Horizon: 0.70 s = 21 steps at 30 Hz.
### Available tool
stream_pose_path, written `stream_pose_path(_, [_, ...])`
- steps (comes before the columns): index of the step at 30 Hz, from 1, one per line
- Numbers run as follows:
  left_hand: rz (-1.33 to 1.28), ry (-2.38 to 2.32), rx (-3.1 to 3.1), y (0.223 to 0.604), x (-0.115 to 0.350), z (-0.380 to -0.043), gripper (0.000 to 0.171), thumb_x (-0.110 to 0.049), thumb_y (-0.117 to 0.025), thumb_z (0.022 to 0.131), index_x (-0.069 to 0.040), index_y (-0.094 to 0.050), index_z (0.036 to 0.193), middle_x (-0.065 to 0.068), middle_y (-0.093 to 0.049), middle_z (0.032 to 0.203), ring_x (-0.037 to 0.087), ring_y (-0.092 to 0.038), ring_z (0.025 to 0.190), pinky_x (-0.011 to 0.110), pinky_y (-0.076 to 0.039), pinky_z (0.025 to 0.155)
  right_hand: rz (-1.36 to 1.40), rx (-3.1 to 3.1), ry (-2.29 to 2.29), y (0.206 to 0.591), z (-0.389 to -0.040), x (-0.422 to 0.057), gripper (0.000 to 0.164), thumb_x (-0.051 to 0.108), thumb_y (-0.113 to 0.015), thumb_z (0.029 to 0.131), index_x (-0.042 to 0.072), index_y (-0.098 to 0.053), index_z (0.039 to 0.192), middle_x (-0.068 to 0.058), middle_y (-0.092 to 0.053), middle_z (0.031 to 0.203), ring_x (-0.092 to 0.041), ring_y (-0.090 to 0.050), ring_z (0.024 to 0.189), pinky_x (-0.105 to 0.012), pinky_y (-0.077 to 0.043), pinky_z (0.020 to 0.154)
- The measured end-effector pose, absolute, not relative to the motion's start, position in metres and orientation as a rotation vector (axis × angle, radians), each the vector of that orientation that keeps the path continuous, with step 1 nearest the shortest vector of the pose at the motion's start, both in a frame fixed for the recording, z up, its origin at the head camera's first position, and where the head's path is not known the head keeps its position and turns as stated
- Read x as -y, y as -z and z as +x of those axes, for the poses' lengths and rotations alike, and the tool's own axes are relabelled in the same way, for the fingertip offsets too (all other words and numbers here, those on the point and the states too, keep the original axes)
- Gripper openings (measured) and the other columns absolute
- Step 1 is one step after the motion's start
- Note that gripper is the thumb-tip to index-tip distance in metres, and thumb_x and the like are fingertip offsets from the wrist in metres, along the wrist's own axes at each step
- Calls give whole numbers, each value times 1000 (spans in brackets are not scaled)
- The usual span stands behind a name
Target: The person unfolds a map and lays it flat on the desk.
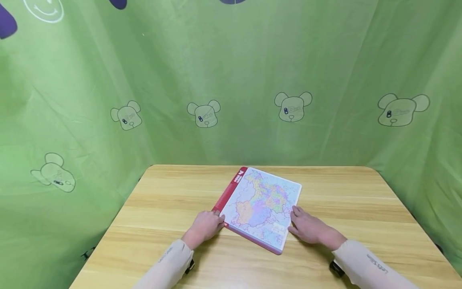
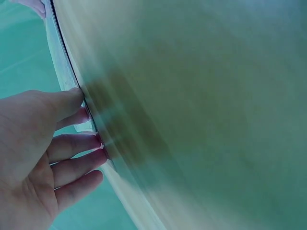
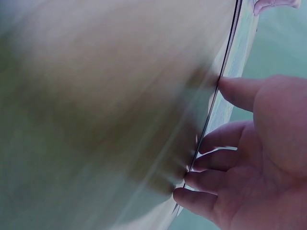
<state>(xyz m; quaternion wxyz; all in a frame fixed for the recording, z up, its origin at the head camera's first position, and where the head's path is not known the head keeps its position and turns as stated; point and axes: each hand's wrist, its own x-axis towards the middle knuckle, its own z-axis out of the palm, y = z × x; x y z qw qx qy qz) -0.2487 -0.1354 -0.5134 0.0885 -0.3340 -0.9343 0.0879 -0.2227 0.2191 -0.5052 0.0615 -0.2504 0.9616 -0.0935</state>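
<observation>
A flat, thin map board [image 1: 261,208] with a coloured printed map and a red strip down its left side lies turned at an angle on the wooden table [image 1: 162,204]. My left hand [image 1: 206,226] touches its lower left corner with thumb and fingertips. At the lower right edge, my right hand [image 1: 310,225] rests its fingertips against the side. In the left wrist view the left hand [image 2: 53,148] has fairly straight fingers along the thin edge. The right wrist view shows the right hand [image 3: 254,158] with spread fingers meeting the opposite edge.
Green curtains [image 1: 245,72] with printed bear heads hang behind the table and on both sides. The table's far edge lies just beyond the board's top corner. A dark wrist device [image 1: 337,269] sits under the right sleeve.
</observation>
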Motion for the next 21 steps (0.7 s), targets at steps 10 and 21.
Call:
stream_pose_path(10, [-981, -303, 2797, 512, 133, -244, 22, -34, -61, 92, -18, -68, 106, 4, -67, 95, 17, -58, 66, 28, -49, 55, -736, -2906, 321, 504, -224, -221, 58, 24, -53, 96, -23, -39, 129, -42, -27, 139, -55, -26, 129, -60, -26, 106])
stream_pose_path(21, [-955, -285, 2806, 516, 128, -237, 24, -33, -63, 91, -17, -68, 107, 3, -67, 91, 17, -61, 72, 29, -51, 58, -705, -2915, 303, 507, -231, -224, 59, 26, -51, 97, -21, -39, 130, -40, -27, 140, -56, -25, 129, -61, -26, 105])
